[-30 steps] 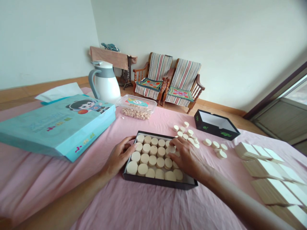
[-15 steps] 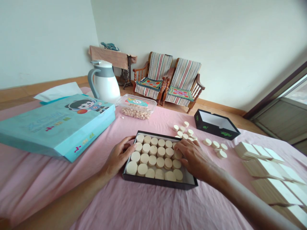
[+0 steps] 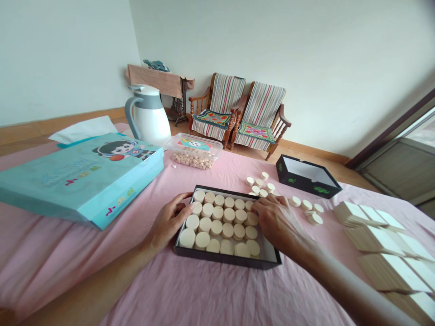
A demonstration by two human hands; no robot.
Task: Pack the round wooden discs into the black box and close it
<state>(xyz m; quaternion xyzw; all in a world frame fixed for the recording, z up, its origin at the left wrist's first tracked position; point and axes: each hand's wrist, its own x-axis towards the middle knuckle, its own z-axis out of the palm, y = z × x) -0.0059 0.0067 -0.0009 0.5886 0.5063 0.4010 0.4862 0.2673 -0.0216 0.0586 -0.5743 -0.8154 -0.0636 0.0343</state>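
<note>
A shallow black box [image 3: 224, 259] holds several rows of round, pale wooden discs [image 3: 216, 227], some of them stacked. Its left wall is gripped by my left hand [image 3: 170, 220], thumb over the rim near the discs and fingers outside. At the box's upper right corner, my right hand [image 3: 277, 222] has its fingers curled down against the end discs. What lies between those fingers is hidden. More discs lie loose on the pink cloth [image 3: 217, 296], in one group [image 3: 263, 193] behind the box and another [image 3: 306, 204] to its right.
A black lid or tray [image 3: 307, 176] stands behind the loose discs. Stacks of thin wooden pieces [image 3: 384, 235] sit at right. At left are a blue carton [image 3: 81, 172] and a white jug [image 3: 152, 120]; a clear tub [image 3: 195, 154] of small round pieces is beyond the box.
My right hand has drawn slightly to the right and its fingers have curled more, uncovering part of the end discs. My left hand keeps its hold on the box.
</note>
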